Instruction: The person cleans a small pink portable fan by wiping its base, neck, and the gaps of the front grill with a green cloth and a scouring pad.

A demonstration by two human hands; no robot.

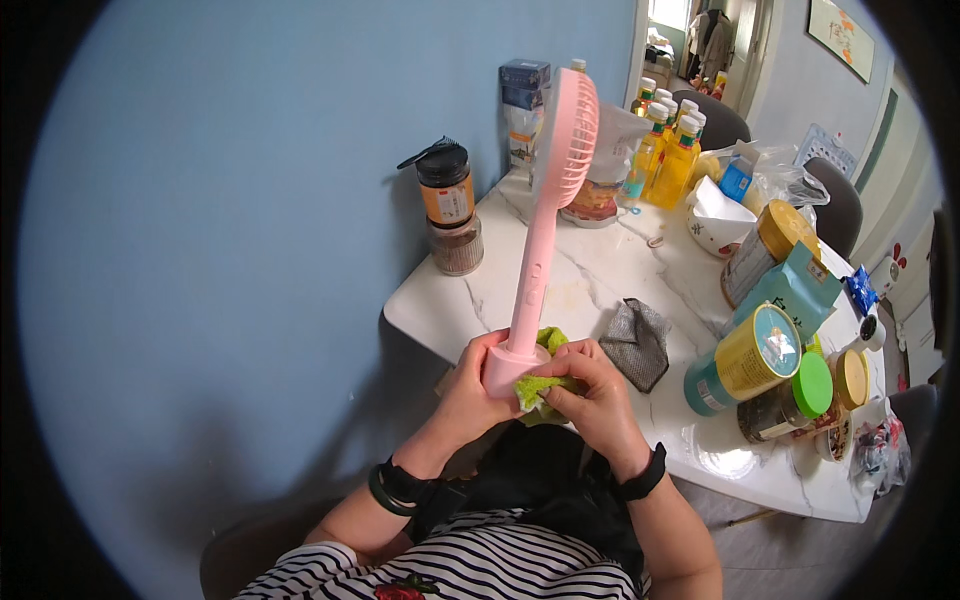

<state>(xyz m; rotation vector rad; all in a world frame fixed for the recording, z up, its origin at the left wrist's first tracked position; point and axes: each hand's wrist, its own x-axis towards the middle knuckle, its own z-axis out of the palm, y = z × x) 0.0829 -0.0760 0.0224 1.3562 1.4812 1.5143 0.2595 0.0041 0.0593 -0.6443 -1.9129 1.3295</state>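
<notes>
A pink handheld fan [534, 277] stands nearly upright in front of me, its caged head at the top and its handle rising from a round pink base [504, 371]. My left hand [474, 390] grips that base from the left. In my right hand [596, 390] is a green cleaning cloth [541, 390], pinched between thumb and fingers and pressed against the base's right side. Part of the cloth shows behind the base as well. On the table just right of my hands lies a crumpled grey mesh cloth [636, 345].
The white marble-patterned table [495, 292] meets a blue wall on the left. Stacked jars [450, 202] stand near its left edge. Several bottles of yellow liquid [671, 165] and a white bowl [720, 225] are farther back. Canisters [742, 360] and a green-lidded jar [787, 397] crowd the right.
</notes>
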